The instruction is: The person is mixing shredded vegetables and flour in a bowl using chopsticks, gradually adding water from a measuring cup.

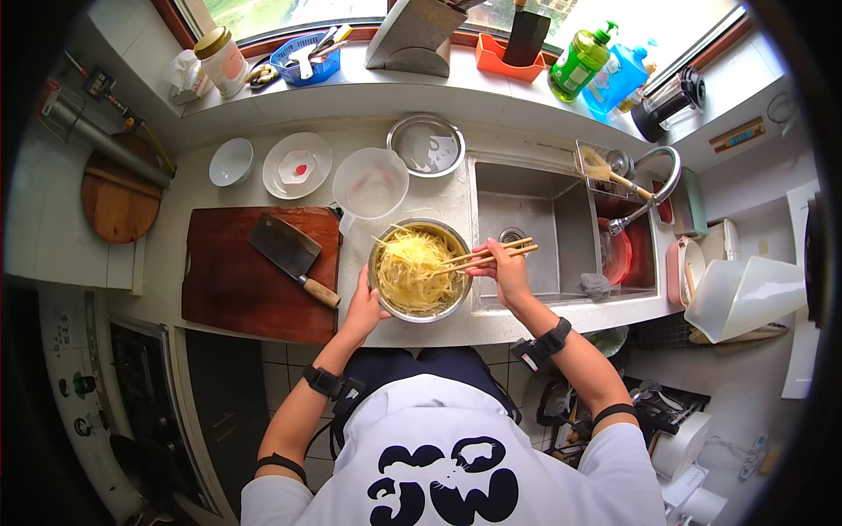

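A stainless steel bowl stands at the counter's front, heaped with pale yellow shreds that look like potato. My left hand grips the bowl's rim and side from the left. In my right hand is a pair of wooden chopsticks, their tips in the right part of the heap. Left of the bowl, a Chinese cleaver with a wooden handle lies on a reddish-brown cutting board. A translucent plastic strainer or scoop sits just behind the bowl; its exact kind is unclear.
A double sink with a faucet is at the right, a red basin inside. Behind stand a white bowl, a plate bearing a small dish, and a round metal pan. Bottles and a knife block line the windowsill.
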